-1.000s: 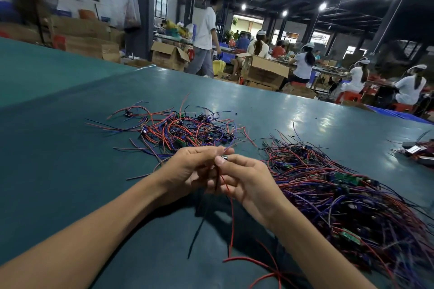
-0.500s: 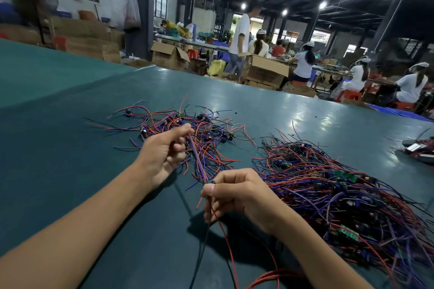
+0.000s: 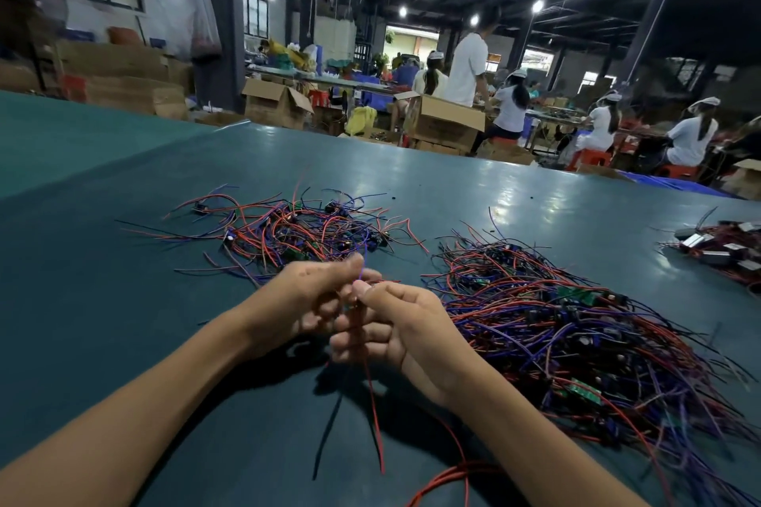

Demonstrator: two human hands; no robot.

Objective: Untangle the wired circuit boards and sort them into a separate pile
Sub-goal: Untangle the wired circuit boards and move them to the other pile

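- We held our left hand (image 3: 313, 296) and right hand (image 3: 397, 325) together just above the teal surface (image 3: 82, 280). Both had fingers curled, pinching the same few wires (image 3: 362, 274), with the thumb tips almost touching.
- A red wire (image 3: 372, 416) trailed from that grip toward us. We could not tell whether a board sat hidden inside the fingers.
- To do this step well, we judged, one hand should anchor the knot while the other followed a single lead out slowly. A hard tug on such thin leads could tear them where they join a board.
- The tangled heap (image 3: 576, 350) lay just beside the right hand, with green boards showing here and there. The thinner sorted pile (image 3: 296, 235) lay beyond the left hand, apart from the heap.
- We reckoned the freed piece belonged on that far pile, laid flat so its leads would not snag.
- The surface was glossy and mirrored the ceiling lamps. Another cluster of wired parts (image 3: 724, 251) sat near its right edge.
- Behind it was a workshop hall with open cardboard boxes (image 3: 276, 103), seated workers in white (image 3: 687, 136) and one person standing.
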